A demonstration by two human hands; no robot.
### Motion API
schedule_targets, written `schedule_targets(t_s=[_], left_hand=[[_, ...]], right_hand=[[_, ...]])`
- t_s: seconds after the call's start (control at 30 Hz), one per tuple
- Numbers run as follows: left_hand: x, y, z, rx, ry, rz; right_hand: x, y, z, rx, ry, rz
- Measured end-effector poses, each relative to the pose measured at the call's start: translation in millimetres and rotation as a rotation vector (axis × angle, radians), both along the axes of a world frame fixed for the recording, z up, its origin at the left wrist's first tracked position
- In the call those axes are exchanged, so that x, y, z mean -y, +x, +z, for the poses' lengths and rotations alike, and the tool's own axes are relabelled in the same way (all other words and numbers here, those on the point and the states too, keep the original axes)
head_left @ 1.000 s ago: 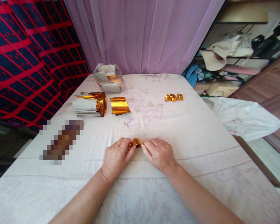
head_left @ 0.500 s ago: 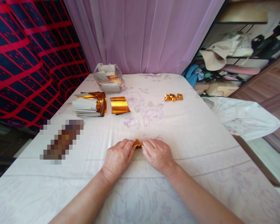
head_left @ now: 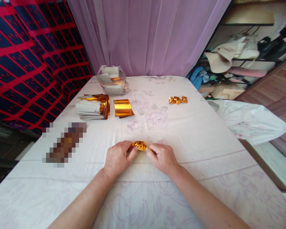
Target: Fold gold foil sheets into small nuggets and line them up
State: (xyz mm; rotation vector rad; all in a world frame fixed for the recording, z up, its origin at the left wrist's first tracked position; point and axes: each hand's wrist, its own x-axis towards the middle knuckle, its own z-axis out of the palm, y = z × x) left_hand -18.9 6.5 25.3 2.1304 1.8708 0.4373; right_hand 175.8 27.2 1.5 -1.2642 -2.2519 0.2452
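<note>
Between my two hands, near the middle of the table, is a small crumpled piece of gold foil paper [head_left: 139,146]. My left hand [head_left: 119,156] pinches its left end between thumb and fingers. At the other end, my right hand [head_left: 162,157] is closed with thumb and forefinger on the tip. The foil's middle bulges and catches the light. Farther off on the right lie gold foil pieces with pinched, twisted shapes [head_left: 178,100]. Beyond my left hand are a flat gold foil sheet [head_left: 123,108] and a stack of foil-backed paper [head_left: 92,107], curled and showing pale undersides.
A clear plastic bag of more foil paper [head_left: 112,81] stands at the back left. A blurred-out patch [head_left: 66,143] covers something on the left. The table wears a pale flowered cloth [head_left: 195,152]. Purple curtain [head_left: 145,38] hangs behind; shelves with a cap [head_left: 221,57] stand right.
The foil between my hands now shows more of its crumpled middle. My right hand's fingers have curled in more, and both hands have shifted slightly. The view moved a little.
</note>
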Motion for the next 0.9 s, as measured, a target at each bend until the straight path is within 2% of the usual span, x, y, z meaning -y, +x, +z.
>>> schedule_targets(t_s=[0.2, 0.3, 0.4, 0.53, 0.67, 0.73, 0.9], left_hand=[[-9, -10, -4.2, 0.346, -0.026, 0.057], [-15, -15, -10.3, 0.639, 0.006, 0.175], [-20, -18, -12.2, 0.947, -0.069, 0.319], [-24, -23, -9.6, 1.209, -0.061, 0.382], [-27, -29, -9.7, 1.360, -0.074, 0.425], [-28, -31, -11.7, 1.399, -0.084, 0.424], [-28, -32, -16.8, 1.392, -0.097, 0.440]], right_hand=[[-2, 0, -1.7, -0.094, -0.074, -0.092], [-3, 4, -0.4, -0.119, -0.034, -0.153], [-14, 12, 6.3, -0.073, 0.041, -0.228], [-54, 30, 22.8, 0.116, 0.128, -0.421], [-109, 40, 34.4, 0.347, 0.045, -0.617], [-134, 41, 36.0, 0.436, -0.028, -0.646], [-178, 37, 37.6, 0.469, -0.085, -0.660]])
